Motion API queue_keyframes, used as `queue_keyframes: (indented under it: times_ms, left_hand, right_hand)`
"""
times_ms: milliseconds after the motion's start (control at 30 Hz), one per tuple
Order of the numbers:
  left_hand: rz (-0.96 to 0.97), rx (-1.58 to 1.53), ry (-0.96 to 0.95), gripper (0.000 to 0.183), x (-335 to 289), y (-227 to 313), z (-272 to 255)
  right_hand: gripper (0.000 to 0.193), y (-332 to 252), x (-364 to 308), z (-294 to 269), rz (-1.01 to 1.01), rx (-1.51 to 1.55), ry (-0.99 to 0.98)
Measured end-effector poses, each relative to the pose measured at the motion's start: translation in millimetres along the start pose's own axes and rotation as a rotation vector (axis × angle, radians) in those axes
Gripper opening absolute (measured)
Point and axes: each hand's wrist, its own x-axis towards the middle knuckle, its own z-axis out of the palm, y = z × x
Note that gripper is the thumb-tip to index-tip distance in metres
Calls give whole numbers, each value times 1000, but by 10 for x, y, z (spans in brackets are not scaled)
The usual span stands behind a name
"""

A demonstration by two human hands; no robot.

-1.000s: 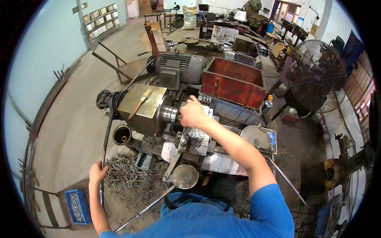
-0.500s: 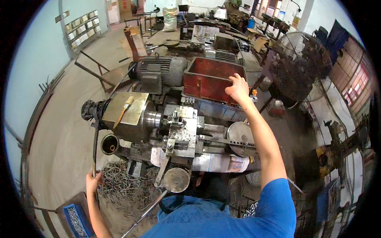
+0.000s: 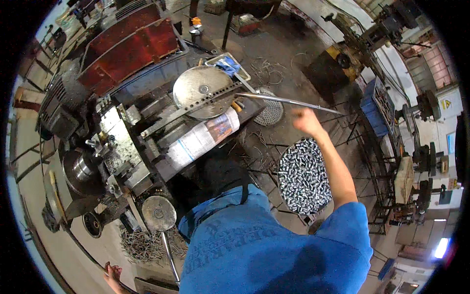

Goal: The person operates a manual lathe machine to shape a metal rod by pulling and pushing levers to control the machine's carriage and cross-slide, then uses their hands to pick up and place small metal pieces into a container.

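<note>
The left hand (image 3: 113, 277) is at 7 o'clock, up against a long dark bar (image 3: 84, 250) that slants down from 8 o'clock. Its fingers are loosely curled, and I cannot tell whether its grip closes around the bar. The right hand (image 3: 306, 121) sits near 2 o'clock, its grip narrow and blurred, and I cannot tell whether it holds anything. Just below that hand, at 4 o'clock, is a big heap of small shiny metal pieces (image 3: 304, 176); just above it runs a steel rod (image 3: 293, 101). The machine (image 3: 122, 152) stands at 9 o'clock, a round plate (image 3: 193, 85) at 11 — and a red bin (image 3: 139, 56) between 10 and 11.
</note>
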Motion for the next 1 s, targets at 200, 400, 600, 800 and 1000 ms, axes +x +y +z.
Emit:
queue_keyframes:
  times_ms: [200,400,600,800,1000]
  left_hand:
    - [-22,-41,52,43,-116,142,295]
    - [20,-93,10,41,-4,-18,146]
    - [27,40,61,40,-13,25,140]
    - [272,1316,376,39,-825,829,647]
    - [674,89,-123,27,-874,1776,2137]
  right_hand:
    - [27,1045,-941,683,394,-397,-323]
    - [32,1001,-908,812,358,-619,-574]
    - [44,959,-957,824,269,-633,-401]
    - [35,516,-857,631,111,-179,-52]
    - [45,-1612,-339,624,-506,471,-252]
